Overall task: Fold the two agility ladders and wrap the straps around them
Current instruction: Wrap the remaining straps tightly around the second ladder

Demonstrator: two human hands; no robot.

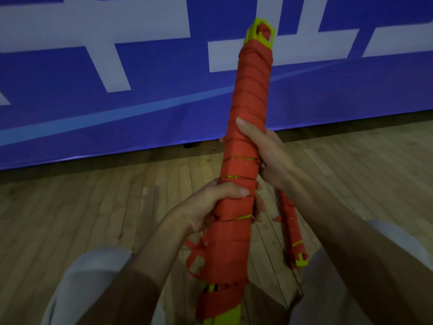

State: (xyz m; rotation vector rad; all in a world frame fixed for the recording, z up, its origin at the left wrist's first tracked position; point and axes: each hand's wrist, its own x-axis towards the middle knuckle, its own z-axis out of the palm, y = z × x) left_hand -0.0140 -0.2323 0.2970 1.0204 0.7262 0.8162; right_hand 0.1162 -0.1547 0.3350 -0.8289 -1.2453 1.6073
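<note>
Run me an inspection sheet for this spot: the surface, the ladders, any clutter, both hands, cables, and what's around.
Surface: wooden plank floor.
Job's things: held ladder bundle is wound in red strap, with yellow showing at both ends, and is tilted up and away from the person. A loose strap loop hangs near its lower end. The second ladder bundle, also wrapped, lies on the floor to the right.
Clutter: nothing seen.
Grippers: left hand grips the held bundle lower down. Right hand grips it higher, with the thumb laid along the wrap.
Cables: nothing seen.
Surroundings: blue banner with white shapes stands along the far edge of the floor.
</note>
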